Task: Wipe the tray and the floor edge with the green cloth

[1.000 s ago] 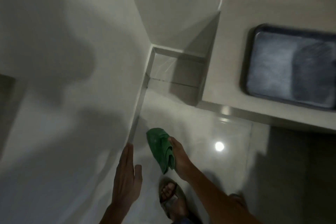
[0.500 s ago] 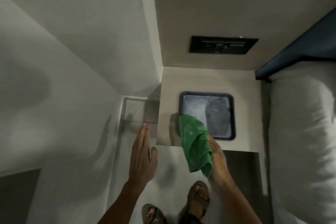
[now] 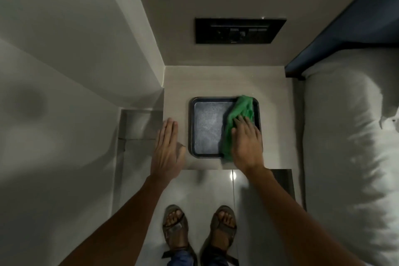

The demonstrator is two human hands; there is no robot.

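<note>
Overhead, head cam looked straight down: dark tray sat on a pale bedside ledge, w/ green cloth draped over the tray's right side, its top end lapping the far-right corner. Right hand lay flat, palm down, fingers spread, pressing the cloth into the tray rather than clutching it. Left hand was open & flat, fingers together, at the ledge's left-front edge, holding nothing. Sandalled feet stood on glossy floor; white bedding at right, black switch panel on wall.
</note>
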